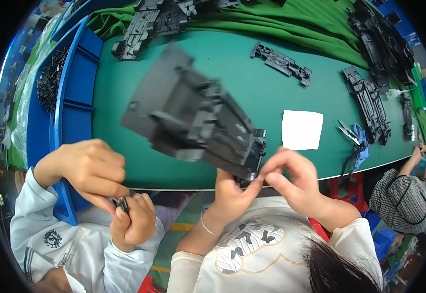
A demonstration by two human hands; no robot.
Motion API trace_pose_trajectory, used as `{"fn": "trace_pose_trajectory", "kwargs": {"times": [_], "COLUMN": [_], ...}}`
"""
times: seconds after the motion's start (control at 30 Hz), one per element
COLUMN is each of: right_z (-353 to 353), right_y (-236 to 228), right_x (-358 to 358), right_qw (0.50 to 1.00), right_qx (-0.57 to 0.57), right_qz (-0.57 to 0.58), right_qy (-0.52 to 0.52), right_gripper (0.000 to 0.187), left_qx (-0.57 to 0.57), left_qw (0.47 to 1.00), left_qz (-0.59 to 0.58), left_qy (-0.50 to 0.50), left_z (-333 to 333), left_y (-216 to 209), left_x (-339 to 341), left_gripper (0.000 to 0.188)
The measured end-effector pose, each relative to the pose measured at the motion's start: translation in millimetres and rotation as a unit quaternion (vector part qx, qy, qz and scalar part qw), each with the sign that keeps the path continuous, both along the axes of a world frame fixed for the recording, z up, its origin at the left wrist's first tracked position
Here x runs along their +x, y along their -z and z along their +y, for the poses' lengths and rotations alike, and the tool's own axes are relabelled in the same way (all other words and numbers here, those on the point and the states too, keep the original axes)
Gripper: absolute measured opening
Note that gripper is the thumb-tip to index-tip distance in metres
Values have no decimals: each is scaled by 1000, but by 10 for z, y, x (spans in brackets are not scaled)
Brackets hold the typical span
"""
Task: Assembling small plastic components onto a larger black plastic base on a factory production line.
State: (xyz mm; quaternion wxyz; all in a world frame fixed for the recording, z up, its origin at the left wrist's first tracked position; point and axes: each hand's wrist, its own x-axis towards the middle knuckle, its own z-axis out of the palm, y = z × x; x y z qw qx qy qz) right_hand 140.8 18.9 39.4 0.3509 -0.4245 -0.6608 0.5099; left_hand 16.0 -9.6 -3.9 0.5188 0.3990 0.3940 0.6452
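Your left hand (232,195) clasps the black chassis (198,122) over the near edge of the table (154,171), your right hand (296,178) curled near-pinched at its end, contents unclear: seemingly detail work, next wanting steadiness.

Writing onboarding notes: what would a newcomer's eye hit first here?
The large dark plastic part looms mid-picture, held at its lower end by the wearer's left hand, right hand close by. Right of it, a white square lies on the green table. At left, a blue bin holds black pieces.
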Motion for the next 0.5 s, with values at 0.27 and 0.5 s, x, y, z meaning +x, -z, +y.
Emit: {"fn": "trace_pose_trajectory", "kwargs": {"times": [0.27, 0.5], "right_z": [-3, 76], "right_y": [102, -9], "right_x": [21, 273], "right_qw": [970, 976], "right_qx": [193, 172], "right_qz": [-143, -132], "right_qy": [-41, -35], "right_gripper": [91, 75], "left_qx": [8, 32], "left_qw": [997, 993], "left_qz": [-61, -61], "left_qy": [50, 98], "left_z": [-7, 34], "left_y": [71, 16], "left_x": [-71, -33], "left_gripper": [64, 79]}}
